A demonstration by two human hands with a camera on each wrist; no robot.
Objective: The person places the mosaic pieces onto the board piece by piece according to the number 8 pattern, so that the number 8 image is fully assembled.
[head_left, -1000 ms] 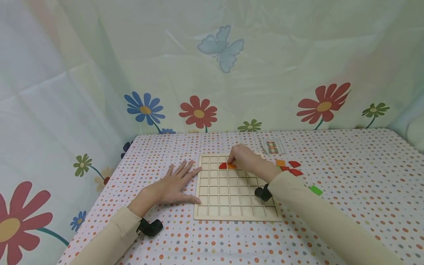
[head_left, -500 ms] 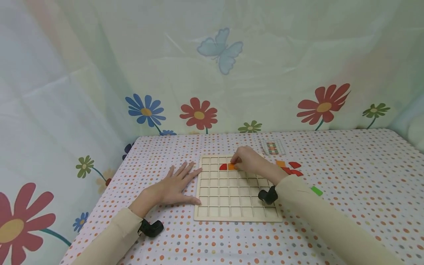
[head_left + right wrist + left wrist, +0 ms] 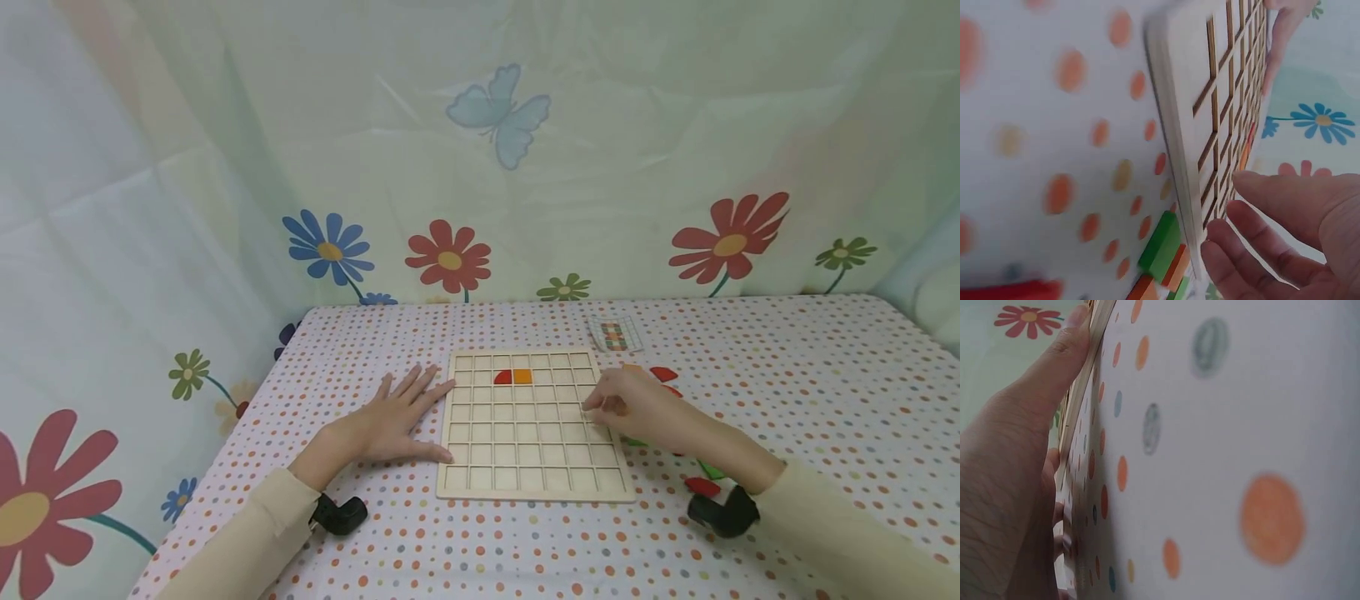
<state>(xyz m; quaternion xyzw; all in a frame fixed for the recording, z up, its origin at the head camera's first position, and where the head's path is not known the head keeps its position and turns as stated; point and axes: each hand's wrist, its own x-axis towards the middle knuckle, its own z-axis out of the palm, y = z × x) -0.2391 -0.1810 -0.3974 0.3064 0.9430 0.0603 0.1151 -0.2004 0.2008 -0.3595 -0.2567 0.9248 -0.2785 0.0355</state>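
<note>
A light wooden board [image 3: 517, 455] with a raised square grid lies on the dotted tablecloth. In its second row from the back sit a red quarter-round tile [image 3: 504, 378] and, right beside it, an orange square tile [image 3: 522, 377]. My left hand [image 3: 386, 421] lies spread flat, fingertips and thumb at the board's left edge; the left wrist view shows the thumb [image 3: 1060, 359] against that edge. Over the right edge hovers my right hand [image 3: 637, 408], fingers loosely bent. From the right wrist, its thumb and fingers [image 3: 1241, 244] show a gap with nothing between them.
Loose tiles lie right of the board, partly hidden by the right hand and forearm: red [image 3: 663, 373], orange [image 3: 632, 367], green [image 3: 710, 471] and another red one [image 3: 702, 486]. A printed pattern card [image 3: 617, 333] lies behind the board's right corner. A flowered curtain hangs behind.
My right hand has let go of the orange square tile, leaving it in the grid, and moved right to the board's edge by the loose tiles. The left hand stays put.
</note>
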